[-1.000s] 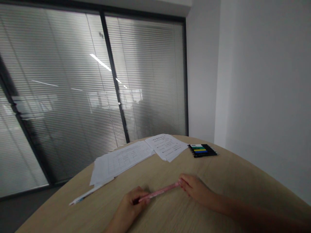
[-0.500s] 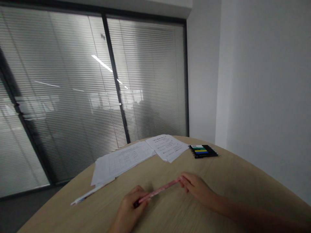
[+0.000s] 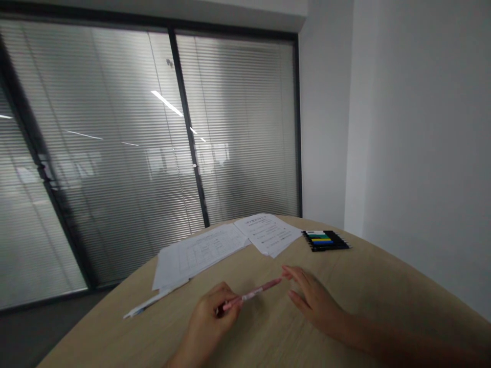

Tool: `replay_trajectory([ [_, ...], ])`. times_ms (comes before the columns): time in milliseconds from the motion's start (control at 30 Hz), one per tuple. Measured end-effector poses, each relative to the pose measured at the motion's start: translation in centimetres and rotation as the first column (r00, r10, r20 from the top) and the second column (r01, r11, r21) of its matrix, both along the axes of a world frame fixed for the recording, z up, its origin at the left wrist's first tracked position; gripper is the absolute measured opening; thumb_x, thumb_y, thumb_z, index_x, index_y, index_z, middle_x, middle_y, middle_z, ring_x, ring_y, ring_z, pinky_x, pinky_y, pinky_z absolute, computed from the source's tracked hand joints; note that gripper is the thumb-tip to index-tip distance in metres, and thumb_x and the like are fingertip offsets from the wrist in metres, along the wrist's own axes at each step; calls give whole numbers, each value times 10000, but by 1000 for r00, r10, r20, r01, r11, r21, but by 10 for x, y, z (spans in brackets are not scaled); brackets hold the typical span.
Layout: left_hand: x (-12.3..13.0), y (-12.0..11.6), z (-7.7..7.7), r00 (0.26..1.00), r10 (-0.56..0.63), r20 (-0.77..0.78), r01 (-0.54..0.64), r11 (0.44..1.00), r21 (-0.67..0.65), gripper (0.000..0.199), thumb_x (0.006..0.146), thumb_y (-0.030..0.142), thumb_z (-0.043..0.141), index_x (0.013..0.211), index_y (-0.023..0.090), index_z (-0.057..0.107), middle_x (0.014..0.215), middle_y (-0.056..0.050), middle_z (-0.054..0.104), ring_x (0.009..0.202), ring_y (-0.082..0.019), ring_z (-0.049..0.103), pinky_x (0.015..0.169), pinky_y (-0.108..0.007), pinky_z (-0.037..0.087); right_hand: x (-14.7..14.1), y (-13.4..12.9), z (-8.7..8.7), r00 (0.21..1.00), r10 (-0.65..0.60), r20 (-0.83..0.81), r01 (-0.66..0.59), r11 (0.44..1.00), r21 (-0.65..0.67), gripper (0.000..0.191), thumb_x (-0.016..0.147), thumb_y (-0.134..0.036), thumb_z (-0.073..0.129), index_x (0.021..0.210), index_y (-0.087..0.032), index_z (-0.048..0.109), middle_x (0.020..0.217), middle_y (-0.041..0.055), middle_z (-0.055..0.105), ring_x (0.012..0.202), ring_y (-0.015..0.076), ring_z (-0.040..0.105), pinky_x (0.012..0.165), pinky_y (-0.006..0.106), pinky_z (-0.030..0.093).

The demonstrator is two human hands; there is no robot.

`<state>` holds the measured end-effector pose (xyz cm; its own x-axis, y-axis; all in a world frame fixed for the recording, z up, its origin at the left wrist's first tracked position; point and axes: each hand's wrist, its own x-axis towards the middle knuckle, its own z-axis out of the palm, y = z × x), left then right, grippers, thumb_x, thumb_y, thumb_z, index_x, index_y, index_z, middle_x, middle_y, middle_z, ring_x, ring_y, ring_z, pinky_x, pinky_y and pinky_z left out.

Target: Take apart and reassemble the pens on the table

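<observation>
Left hand [image 3: 210,319]: grip clenched on the near end of a pink pen [image 3: 255,292], which is held slanting over the light wood tabletop [image 3: 268,332]. Right hand [image 3: 314,301]: grip released, fingers [image 3: 299,283] spread, just beside the pen's far tip. Farther along the tabletop lie printed paper sheets [image 3: 201,255] and a black tray of coloured markers [image 3: 325,240].

R hand [image 3: 312,301] now opened wider, fingers fanned by pink pen [image 3: 255,293] tip.
</observation>
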<state>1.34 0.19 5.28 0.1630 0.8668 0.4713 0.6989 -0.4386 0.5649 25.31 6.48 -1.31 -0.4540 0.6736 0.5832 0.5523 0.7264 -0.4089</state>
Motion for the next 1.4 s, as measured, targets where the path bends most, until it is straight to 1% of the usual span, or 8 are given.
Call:
replay_trajectory([
  [133, 5, -9, 15, 990, -16, -138, 19, 1000, 24, 214, 719, 192, 466, 539, 156, 576, 559, 5, 470, 515, -123, 486, 485, -205, 336, -5, -12, 16, 980, 92, 175, -117, 983, 138, 391, 812, -181, 406, 1201, -169, 446, 1189, 119, 527, 1099, 235, 444, 935, 425, 356],
  [267, 15, -18, 12, 978, -56, -200, 61, 998, 19, 183, 700, 145, 475, 537, 165, 558, 561, 12, 478, 508, -107, 485, 473, -186, 336, -23, -33, 46, 942, 259, 213, -276, 960, 54, 364, 805, -203, 441, 1161, -146, 485, 1134, 117, 564, 1044, 224, 477, 920, 410, 371],
  [533, 19, -31, 11, 991, -134, -28, 134, 991, 2, 298, 787, 297, 484, 513, 181, 490, 553, 15, 479, 502, -103, 470, 457, -184, 324, -58, -62, 62, 802, 492, -340, -585, 760, -282, 486, 755, -158, 496, 1221, -280, 434, 1051, 35, 630, 873, 166, 599, 751, 299, 471],
  [700, 11, -27, 25, 991, -86, 104, 89, 996, -25, 449, 819, 472, 382, 495, 182, 494, 545, 15, 457, 532, -123, 470, 528, -219, 339, -57, -45, 84, 613, 208, -762, -709, 570, -415, 283, 730, -225, 482, 1011, -196, 498, 622, -39, 558, 521, 102, 529, 527, 238, 420],
  [833, 4, -9, 13, 961, -10, 278, 93, 953, -287, 586, 743, 655, 306, 445, 183, 487, 450, 48, 358, 406, -96, 337, 426, -224, 266, -44, -9, 99, 414, -29, -910, -757, 545, -361, 104, 628, -227, 512, 723, -184, 509, 455, -97, 404, 388, 51, 358, 457, 190, 378],
  [967, -2, 7, -7, 932, 97, 348, 68, 899, -432, 584, 665, 707, 359, 422, 186, 460, 401, 54, 363, 382, -82, 292, 410, -216, 222, -24, 27, 101, 449, -131, -884, -848, 247, -468, 297, 752, -399, 382, 615, -175, 521, 343, -108, 275, 296, 50, 139, 290, 165, 172],
  [1033, -1, 7, -14, 927, 134, 351, 45, 888, -458, 582, 648, 712, 367, 429, 182, 467, 408, 55, 368, 392, -83, 292, 417, -214, 218, -16, 39, 99, 444, -151, -883, -867, 177, -466, 377, 786, -394, 308, 566, -174, 519, 309, -106, 235, 289, 56, 85, 273, 168, 125],
  [1400, -1, 7, -34, 960, 94, 265, 81, 810, -581, 579, 671, 701, 357, 489, 177, 523, 448, 44, 431, 400, -84, 317, 424, -210, 223, -9, 48, 97, 379, -197, -904, -894, 174, -412, 405, 811, -323, 267, 568, -167, 552, 289, -105, 212, 289, 64, 56, 272, 168, 104],
])
